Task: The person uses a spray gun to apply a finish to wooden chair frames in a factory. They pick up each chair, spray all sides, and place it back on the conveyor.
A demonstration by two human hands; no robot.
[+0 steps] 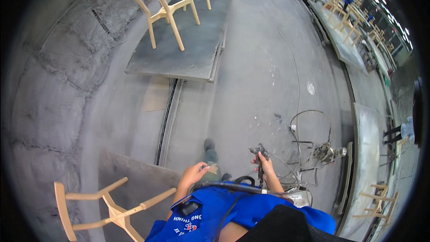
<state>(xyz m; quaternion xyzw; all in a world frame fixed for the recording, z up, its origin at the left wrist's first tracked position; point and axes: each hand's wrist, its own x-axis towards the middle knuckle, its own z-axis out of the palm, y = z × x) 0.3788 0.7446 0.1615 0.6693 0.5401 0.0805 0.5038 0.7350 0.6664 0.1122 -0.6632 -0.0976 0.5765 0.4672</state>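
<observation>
In my right hand [267, 166] is a dark spray gun [259, 153]; the fingers wrap round its handle, and its head points up and left. My left hand [193, 173] is closed, fingers curled, in front of my body. At its fingertips shows a small tan piece [213, 169], whose kind I cannot make out. Left of me, an unfinished wooden chair frame [118, 215] lies tilted on a grey platform [134, 170], apart from both hands.
Ahead on the left, another platform [174, 69] carries wooden chair frames [168, 13]. A floor rail [168, 121] runs between the platforms. Hoses and a metal pump [329, 152] stand to my right. Platforms with chairs [345, 22] line the right side, with people farther off.
</observation>
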